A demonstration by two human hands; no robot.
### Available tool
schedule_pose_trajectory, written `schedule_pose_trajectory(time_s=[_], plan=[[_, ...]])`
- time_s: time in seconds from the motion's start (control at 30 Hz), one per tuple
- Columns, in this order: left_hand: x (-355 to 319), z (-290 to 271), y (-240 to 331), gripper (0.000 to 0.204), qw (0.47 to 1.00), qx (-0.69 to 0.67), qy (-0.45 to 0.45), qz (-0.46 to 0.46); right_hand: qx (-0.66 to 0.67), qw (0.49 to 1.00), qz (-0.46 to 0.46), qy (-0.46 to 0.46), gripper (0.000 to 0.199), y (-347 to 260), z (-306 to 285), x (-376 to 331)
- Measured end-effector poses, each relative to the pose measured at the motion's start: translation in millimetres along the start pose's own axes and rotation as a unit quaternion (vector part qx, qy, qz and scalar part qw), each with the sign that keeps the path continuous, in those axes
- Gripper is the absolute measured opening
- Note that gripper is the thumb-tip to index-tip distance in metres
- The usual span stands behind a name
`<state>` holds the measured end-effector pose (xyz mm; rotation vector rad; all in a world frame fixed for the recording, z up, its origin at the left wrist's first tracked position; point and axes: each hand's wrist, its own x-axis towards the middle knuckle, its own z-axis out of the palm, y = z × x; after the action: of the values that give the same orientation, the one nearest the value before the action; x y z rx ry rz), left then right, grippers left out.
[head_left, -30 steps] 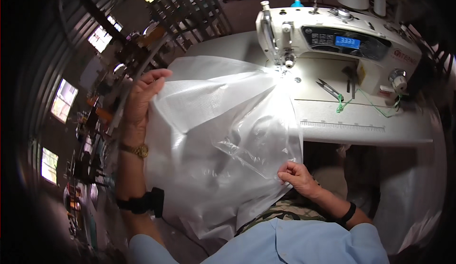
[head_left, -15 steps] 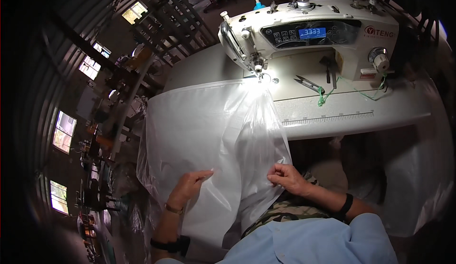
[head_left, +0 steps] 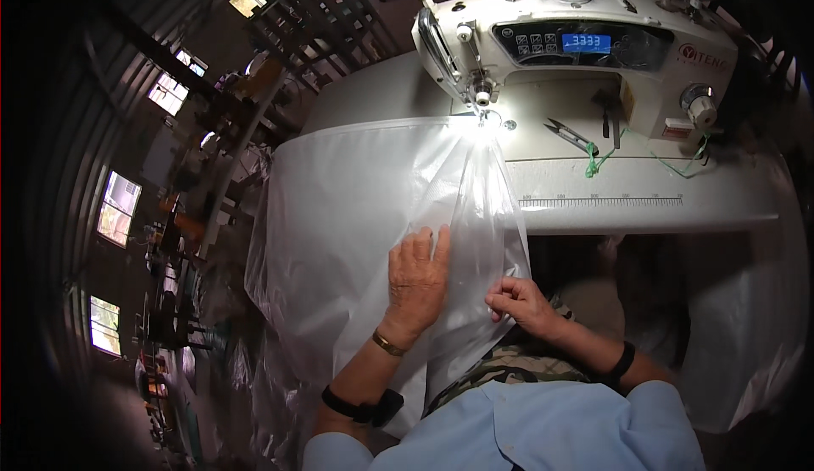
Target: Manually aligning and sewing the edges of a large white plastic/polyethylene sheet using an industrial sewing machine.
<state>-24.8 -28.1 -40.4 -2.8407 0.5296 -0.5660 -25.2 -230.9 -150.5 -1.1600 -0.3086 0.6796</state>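
Note:
A large translucent white plastic sheet [head_left: 331, 183] hangs from the sewing machine [head_left: 509, 60] down over my lap, gathered into folds below the lit needle area. My left hand [head_left: 418, 272] lies flat on the sheet, fingers stretched toward the machine. To its right, my right hand [head_left: 519, 301] is closed in a pinch at the sheet's right edge, gripping the plastic. The exact bit between those fingertips is partly hidden by the hand.
On the machine bed lie thread snips [head_left: 571, 135] with green thread [head_left: 593, 164] beside them and a small dark tool [head_left: 606, 111]. A ruler scale [head_left: 602, 201] runs along the table's front. Racks [head_left: 339, 17] and cluttered benches stand at the far left.
My left hand has moved right and up across the sheet, going from a pinch to flat, outstretched fingers. The right hand stays pinched near the right edge. The view has shifted slightly.

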Motion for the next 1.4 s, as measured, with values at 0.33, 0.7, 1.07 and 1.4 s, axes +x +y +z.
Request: schedule_pose_trajectory(time_s=[0.33,0.7,1.07,1.4], plan=[[-14,12,-18,0.074,0.988,-0.089,0.012,-0.129,0.018,1.0,-0.009,0.0,0.019,-3,4,0],[-12,19,-34,0.064,0.943,-0.263,0.007,-0.202,0.015,1.0,0.002,0.006,0.017,-1,4,1],[-35,1,-56,0.041,0.89,-0.376,-0.006,-0.259,0.007,1.0,-0.009,0.01,0.016,-4,4,2],[-27,9,-45,0.006,0.784,-0.496,0.079,-0.365,0.014,1.0,-0.018,-0.002,0.016,-2,1,-1]])
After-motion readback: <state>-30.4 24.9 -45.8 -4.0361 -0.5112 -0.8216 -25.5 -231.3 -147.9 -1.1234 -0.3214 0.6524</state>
